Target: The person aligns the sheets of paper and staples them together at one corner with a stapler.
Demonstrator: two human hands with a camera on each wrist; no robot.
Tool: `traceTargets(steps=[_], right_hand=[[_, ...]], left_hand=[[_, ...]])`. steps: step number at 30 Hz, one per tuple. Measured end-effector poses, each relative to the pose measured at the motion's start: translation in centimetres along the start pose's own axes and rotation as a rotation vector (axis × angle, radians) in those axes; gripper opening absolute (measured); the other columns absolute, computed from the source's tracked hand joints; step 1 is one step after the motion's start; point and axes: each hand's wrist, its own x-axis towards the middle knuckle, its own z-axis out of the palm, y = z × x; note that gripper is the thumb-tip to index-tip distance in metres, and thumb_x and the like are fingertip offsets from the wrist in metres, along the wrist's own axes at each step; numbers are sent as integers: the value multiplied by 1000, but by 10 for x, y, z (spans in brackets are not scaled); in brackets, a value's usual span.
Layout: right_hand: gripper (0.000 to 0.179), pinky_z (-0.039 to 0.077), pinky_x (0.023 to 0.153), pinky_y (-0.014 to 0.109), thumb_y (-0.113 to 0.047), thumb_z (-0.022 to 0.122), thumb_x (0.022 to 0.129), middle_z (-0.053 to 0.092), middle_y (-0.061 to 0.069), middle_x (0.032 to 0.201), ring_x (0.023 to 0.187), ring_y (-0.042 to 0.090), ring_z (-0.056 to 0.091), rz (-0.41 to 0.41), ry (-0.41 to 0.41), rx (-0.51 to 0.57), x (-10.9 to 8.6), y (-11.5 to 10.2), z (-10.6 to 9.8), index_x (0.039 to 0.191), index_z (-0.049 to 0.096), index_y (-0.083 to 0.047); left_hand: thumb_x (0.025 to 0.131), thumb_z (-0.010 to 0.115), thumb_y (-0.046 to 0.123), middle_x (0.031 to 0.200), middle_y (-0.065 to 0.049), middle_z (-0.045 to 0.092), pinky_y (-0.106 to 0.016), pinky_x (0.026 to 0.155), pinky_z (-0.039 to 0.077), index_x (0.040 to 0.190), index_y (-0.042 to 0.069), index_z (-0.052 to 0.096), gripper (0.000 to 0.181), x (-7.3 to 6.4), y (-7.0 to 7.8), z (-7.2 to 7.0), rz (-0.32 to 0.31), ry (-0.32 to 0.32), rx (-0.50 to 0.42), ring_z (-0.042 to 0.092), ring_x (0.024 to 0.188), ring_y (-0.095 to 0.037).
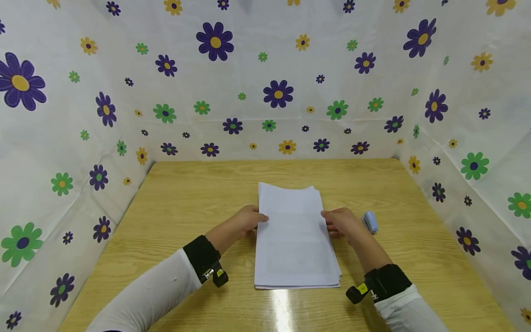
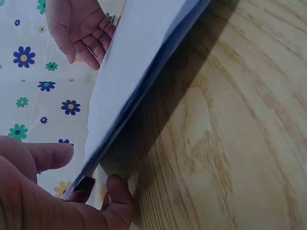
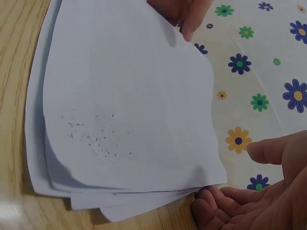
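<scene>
A stack of white paper (image 1: 294, 240) lies between the two hands in the head view, its sheets slightly uneven at the edges. The left hand (image 1: 248, 218) holds its left edge. In the left wrist view the curled fingers (image 2: 117, 196) are at the underside and the thumb stands a little above the sheets; a shadow lies under the raised edge. On the other side, the right hand (image 1: 342, 221) touches the right edge. Its fingers meet the underside of a corner in the right wrist view, with the thumb (image 3: 268, 151) spread away. Dark specks mark the top sheet (image 3: 139, 96).
A small light-blue stapler (image 1: 370, 222) sits on the wooden table (image 1: 186, 193) just right of the right hand. White cloth (image 1: 249, 69) printed with flowers encloses the table at the back and both sides. Each wrist carries a black strap with a small camera.
</scene>
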Motion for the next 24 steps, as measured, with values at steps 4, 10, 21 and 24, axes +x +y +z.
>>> traceTargets(steps=[4, 10, 21, 24], right_hand=[[54, 57, 76, 32, -30, 60, 103, 63, 17, 116, 95, 22, 61, -33, 0, -23, -2, -1, 3, 137, 54, 11], [46, 54, 72, 32, -27, 60, 103, 64, 15, 110, 91, 23, 59, -116, 6, -103, 0, 4, 12, 132, 59, 8], [62, 55, 79, 36, -37, 55, 105, 59, 25, 132, 106, 31, 62, -151, 19, -216, 1, 5, 17, 147, 44, 8], [59, 57, 85, 38, -37, 55, 106, 58, 24, 137, 112, 32, 63, -166, 27, -132, 3, 5, 20, 147, 46, 5]], left_hand=[[99, 59, 3, 144, -22, 48, -47, 97, 51, 153, -2, 31, 61, 0, -4, 4, 64, 31, -19, 56, 124, -38], [96, 42, -9, 158, -25, 33, -58, 116, 34, 159, -1, 17, 68, 2, -11, 8, 65, 80, -52, 39, 142, -43], [101, 45, -6, 154, -21, 40, -56, 116, 35, 152, 4, 30, 54, -9, -9, 2, 219, 93, -145, 42, 141, -38], [102, 45, -3, 152, -22, 42, -56, 112, 39, 152, 7, 30, 53, -13, -8, -2, 248, 90, -178, 47, 137, -38]])
